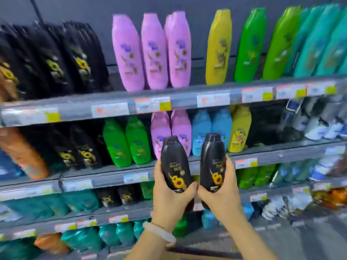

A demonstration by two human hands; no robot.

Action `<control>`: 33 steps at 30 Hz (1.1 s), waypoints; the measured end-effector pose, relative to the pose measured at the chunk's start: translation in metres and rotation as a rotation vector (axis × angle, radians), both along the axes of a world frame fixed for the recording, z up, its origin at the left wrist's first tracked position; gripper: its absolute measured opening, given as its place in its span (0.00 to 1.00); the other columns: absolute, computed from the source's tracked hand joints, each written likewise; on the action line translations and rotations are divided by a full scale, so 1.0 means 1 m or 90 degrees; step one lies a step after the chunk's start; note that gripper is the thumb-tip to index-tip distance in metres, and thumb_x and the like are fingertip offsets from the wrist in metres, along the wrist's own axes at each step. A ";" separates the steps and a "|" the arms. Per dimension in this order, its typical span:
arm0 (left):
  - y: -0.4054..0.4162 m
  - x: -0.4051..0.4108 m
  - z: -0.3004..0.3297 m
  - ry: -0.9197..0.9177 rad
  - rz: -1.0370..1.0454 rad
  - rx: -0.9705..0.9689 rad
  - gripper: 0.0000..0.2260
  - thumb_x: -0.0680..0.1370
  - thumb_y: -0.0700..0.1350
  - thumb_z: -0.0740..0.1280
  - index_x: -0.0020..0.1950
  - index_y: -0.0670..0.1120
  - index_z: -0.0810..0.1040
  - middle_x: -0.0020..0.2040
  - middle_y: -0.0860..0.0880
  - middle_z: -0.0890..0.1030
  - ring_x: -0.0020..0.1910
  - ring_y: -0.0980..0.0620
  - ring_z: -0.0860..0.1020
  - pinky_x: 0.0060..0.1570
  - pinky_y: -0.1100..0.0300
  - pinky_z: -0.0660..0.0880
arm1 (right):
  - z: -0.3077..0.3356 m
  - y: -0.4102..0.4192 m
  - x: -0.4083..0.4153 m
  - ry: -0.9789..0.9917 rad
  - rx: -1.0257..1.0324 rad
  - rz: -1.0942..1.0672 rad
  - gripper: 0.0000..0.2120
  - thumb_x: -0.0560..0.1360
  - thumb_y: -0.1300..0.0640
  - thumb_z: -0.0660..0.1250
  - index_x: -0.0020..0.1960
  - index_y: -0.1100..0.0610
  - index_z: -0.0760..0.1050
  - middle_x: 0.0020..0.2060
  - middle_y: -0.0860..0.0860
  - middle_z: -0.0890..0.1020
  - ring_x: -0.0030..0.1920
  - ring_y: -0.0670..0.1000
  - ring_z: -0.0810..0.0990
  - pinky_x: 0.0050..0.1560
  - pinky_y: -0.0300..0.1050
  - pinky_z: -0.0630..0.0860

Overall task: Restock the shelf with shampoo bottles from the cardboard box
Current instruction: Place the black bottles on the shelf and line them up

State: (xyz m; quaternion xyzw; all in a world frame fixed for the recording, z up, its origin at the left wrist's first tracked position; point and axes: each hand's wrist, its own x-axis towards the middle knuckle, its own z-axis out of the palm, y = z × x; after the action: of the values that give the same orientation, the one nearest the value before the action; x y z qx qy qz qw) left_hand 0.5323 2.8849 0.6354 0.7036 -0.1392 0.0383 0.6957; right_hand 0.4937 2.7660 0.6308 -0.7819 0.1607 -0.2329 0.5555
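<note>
I hold two black shampoo bottles with sunflower labels upright in front of the shelving. My left hand (170,197) grips the left black bottle (174,162) around its lower body. My right hand (222,196) grips the right black bottle (213,158) the same way. Both hands touch each other at the thumbs. Matching black sunflower bottles (80,61) stand on the top shelf (184,102) at the left, and more of them (82,149) on the second shelf at the left. The cardboard box is not in view.
Pink bottles (152,51), a yellow bottle (217,47), green bottles (249,45) and teal bottles (319,42) fill the top shelf. The second shelf holds green, pink, blue and yellow bottles, with a dark gap (266,124) to the right of the yellow one. Lower shelves carry teal and black bottles.
</note>
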 end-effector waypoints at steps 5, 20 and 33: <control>0.023 0.006 0.097 -0.100 0.053 -0.016 0.39 0.62 0.38 0.79 0.63 0.61 0.63 0.55 0.63 0.76 0.50 0.68 0.77 0.44 0.75 0.73 | 0.095 0.011 0.021 -0.092 -0.047 0.092 0.49 0.56 0.49 0.74 0.72 0.44 0.54 0.62 0.47 0.70 0.62 0.47 0.72 0.62 0.49 0.72; 0.162 0.084 0.181 -0.201 0.145 0.037 0.37 0.65 0.37 0.76 0.64 0.60 0.61 0.50 0.60 0.77 0.45 0.66 0.78 0.44 0.72 0.75 | 0.166 0.132 0.123 -0.186 -0.090 0.212 0.43 0.56 0.54 0.73 0.67 0.41 0.57 0.58 0.47 0.74 0.58 0.49 0.75 0.58 0.52 0.76; 0.234 0.236 0.211 -0.200 0.087 0.069 0.31 0.68 0.39 0.75 0.59 0.53 0.57 0.49 0.56 0.74 0.46 0.63 0.77 0.40 0.77 0.72 | 0.220 0.219 0.264 -0.271 -0.076 0.079 0.44 0.63 0.63 0.76 0.69 0.48 0.54 0.62 0.49 0.69 0.61 0.48 0.72 0.45 0.30 0.74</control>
State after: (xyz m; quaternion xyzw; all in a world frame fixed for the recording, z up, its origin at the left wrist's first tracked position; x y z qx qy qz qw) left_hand 0.7681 3.1187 0.8467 0.7331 -0.2000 0.1870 0.6226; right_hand 0.7578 2.9854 0.8509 -0.7550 -0.0228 -0.3671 0.5428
